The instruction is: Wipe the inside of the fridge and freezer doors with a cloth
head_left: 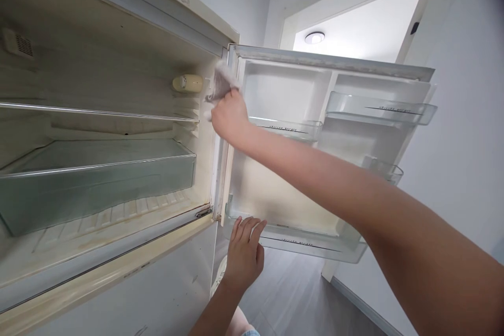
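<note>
My right hand (230,114) reaches up to the hinge side of the open refrigerator door (275,178), its fingers closed on a pale grey cloth (222,83). The cloth is bunched and slightly blurred, against the inner edge where the door meets the cabinet. Lower down, my left hand (244,257) hooks its fingers over the rim of the clear bottom door shelf (311,249), near the hinge end. Its thumb stays on the near side of that shelf. My right forearm hides part of the door's middle.
Inside the cabinet are a glass shelf (98,110), a clear drawer (98,189) and a cream lamp housing (188,83). Small clear door shelves (378,107) jut out at the right. A wall (452,168) stands beyond the door, above grey flooring (291,294).
</note>
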### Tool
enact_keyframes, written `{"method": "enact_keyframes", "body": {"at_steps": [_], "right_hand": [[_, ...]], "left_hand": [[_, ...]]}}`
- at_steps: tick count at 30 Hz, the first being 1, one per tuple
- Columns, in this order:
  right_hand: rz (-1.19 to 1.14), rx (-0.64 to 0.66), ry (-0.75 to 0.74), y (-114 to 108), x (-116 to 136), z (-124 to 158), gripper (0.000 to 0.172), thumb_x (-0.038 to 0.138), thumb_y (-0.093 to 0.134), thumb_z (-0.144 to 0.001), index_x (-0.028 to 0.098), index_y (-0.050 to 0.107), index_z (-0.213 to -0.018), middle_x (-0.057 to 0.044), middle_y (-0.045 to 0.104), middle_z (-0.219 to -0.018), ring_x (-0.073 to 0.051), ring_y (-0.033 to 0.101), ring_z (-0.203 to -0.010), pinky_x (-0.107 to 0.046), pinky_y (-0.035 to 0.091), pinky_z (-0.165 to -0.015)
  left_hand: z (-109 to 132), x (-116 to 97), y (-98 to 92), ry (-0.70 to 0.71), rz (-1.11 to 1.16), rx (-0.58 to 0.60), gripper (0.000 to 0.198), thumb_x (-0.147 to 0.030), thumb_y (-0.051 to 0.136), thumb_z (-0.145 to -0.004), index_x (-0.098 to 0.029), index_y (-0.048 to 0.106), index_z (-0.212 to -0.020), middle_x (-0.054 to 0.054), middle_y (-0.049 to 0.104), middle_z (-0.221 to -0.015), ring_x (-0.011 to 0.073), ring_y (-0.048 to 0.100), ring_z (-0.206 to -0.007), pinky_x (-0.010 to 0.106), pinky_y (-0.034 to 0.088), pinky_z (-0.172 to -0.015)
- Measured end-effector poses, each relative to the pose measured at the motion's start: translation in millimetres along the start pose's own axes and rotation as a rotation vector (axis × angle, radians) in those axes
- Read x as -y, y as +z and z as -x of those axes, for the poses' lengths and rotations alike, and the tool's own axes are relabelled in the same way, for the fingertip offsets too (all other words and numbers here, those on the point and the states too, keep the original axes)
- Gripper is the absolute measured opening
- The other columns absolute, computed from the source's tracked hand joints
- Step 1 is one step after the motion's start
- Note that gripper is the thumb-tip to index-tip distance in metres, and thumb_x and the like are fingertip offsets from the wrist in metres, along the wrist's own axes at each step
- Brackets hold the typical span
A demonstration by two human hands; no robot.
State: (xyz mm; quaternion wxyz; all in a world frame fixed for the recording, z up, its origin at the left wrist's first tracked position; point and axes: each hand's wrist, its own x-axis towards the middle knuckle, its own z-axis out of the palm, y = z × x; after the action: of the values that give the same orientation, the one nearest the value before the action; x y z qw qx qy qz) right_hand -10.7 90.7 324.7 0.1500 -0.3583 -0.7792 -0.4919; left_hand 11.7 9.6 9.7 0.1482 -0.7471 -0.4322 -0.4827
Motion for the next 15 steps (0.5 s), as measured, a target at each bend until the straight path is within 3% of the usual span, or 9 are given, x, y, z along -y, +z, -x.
{"method": "enact_keyframes", "body": {"at_steps": [3, 7, 12, 15], "right_hand": [[0.076, -0.044, 0.172, -13.6, -27.7, -22.7, 0.036, 0.018, 0.04, -0.088, 0.008, 0.071, -0.105, -0.017, 0.067, -0.11, -0.032, 0.053, -0.117, -0.057, 0.028, -0.108], [0.024, -0.144, 0.196, -15.0, -55.7, -32.5, 0.037, 0.025, 0.042, -0.084, 0.012, 0.072, -0.103, -0.018, 0.067, -0.107, -0.035, 0.045, -0.12, -0.06, 0.027, -0.107], [-0.101, -0.187, 0.303, -5.4, -60.9, -36.4, 0.044, 0.03, 0.037, -0.084, 0.012, 0.07, -0.108, -0.022, 0.062, -0.116, -0.04, 0.042, -0.119, -0.059, 0.042, -0.09], [-0.126, -0.215, 0.318, -7.5, -59.0, -37.6, 0.045, 0.034, 0.035, -0.084, 0.017, 0.073, -0.1, -0.019, 0.067, -0.112, -0.037, 0.047, -0.118, -0.057, 0.043, -0.092]], "left_hand": [[0.4, -0.7, -1.2, -0.01, 0.009, 0.01, 0.054, -0.005, 0.044, -0.078, -0.027, 0.049, -0.127, 0.0, 0.068, -0.117, 0.017, 0.058, -0.118, 0.048, 0.044, -0.113], [1.2, -1.7, -1.4, -0.017, 0.028, 0.019, 0.054, -0.005, 0.044, -0.078, -0.027, 0.049, -0.127, 0.0, 0.068, -0.117, 0.0172, 0.058, -0.118, 0.049, 0.043, -0.113], [-0.1, -3.4, -2.9, -0.037, 0.043, 0.035, 0.053, -0.006, 0.044, -0.079, -0.027, 0.05, -0.127, 0.001, 0.068, -0.117, 0.0172, 0.058, -0.117, 0.049, 0.043, -0.114], [0.3, -3.2, -3.3, -0.037, 0.042, 0.036, 0.054, -0.005, 0.043, -0.079, -0.027, 0.049, -0.127, 0.001, 0.068, -0.117, 0.0168, 0.058, -0.117, 0.049, 0.042, -0.114]]}}
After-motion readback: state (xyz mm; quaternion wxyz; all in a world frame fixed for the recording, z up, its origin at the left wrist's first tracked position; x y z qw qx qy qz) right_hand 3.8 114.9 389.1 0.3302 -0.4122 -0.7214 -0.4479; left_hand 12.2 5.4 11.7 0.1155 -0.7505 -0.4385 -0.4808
